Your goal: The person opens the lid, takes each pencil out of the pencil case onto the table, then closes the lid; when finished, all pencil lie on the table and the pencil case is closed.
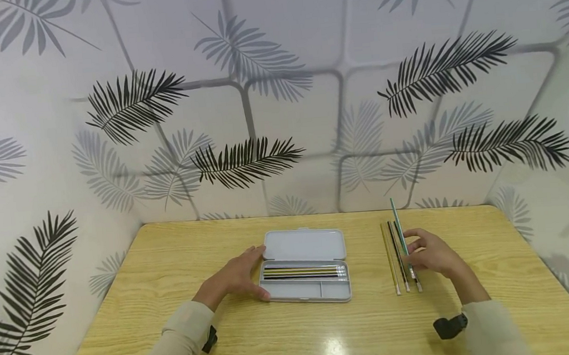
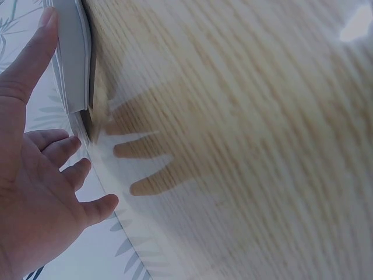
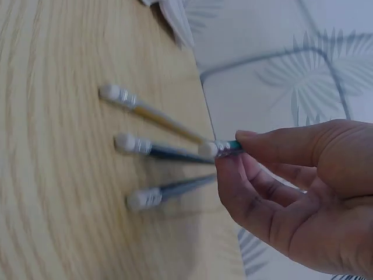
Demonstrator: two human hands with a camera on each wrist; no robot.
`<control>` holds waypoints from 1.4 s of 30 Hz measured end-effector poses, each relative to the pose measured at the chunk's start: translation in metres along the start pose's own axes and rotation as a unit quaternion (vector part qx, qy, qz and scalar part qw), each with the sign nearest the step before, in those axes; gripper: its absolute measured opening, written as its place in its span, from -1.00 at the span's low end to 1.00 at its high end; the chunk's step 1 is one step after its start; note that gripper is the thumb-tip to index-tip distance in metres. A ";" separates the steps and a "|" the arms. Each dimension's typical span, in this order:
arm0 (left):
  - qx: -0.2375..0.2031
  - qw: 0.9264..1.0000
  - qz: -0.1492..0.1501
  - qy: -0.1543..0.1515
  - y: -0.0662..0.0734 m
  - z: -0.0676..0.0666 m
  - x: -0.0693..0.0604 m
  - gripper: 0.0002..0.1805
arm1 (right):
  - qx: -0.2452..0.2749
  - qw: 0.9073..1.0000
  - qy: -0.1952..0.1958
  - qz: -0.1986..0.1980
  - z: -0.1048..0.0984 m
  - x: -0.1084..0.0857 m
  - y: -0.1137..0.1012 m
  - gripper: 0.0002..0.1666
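Note:
An open pencil case [image 1: 290,291] lies on the table, lid tipped back, with several pencils [image 1: 302,272] in its rear compartment. My left hand [image 1: 239,274] spans the case's left side, its thumb touching the front corner. In the left wrist view the thumb rests along the case [image 2: 74,58] while the other fingers are spread. Between thumb and fingers, my right hand [image 1: 433,252] pinches a green pencil [image 1: 396,219], tilted above the loose ones. Beneath it lie a yellow pencil [image 1: 390,258] and two dark pencils [image 1: 395,247], eraser ends toward me.
The wooden table [image 1: 326,330] meets a leaf-patterned backdrop [image 1: 280,116] at its far edge, with more of it on both sides. Two small front compartments of the case hold nothing visible. Dark bands [image 1: 450,327] sit at my wrists.

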State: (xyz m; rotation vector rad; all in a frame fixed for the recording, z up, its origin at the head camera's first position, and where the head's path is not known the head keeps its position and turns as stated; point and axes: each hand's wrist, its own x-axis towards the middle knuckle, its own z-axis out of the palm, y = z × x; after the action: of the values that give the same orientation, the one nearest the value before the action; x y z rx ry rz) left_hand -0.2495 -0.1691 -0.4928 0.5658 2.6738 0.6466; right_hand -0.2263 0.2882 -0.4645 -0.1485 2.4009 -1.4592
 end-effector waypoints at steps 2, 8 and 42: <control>0.000 1.000 0.000 0.001 0.000 0.000 0.000 0.35 | -0.001 1.000 0.003 0.025 -0.005 -0.004 0.006 -0.24; 0.001 1.000 -0.002 0.001 -0.001 0.000 -0.002 0.35 | -0.039 0.997 0.015 0.067 -0.013 -0.011 0.020 -0.23; 0.006 1.000 -0.010 -0.002 -0.001 0.003 0.000 0.35 | -0.120 0.979 -0.025 -0.164 0.107 0.053 -0.036 -0.73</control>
State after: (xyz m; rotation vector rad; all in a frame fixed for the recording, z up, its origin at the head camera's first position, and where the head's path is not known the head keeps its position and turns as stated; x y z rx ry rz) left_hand -0.2486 -0.1687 -0.4956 0.5426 2.6786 0.6235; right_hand -0.2437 0.1668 -0.4897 -0.6572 2.5942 -1.2649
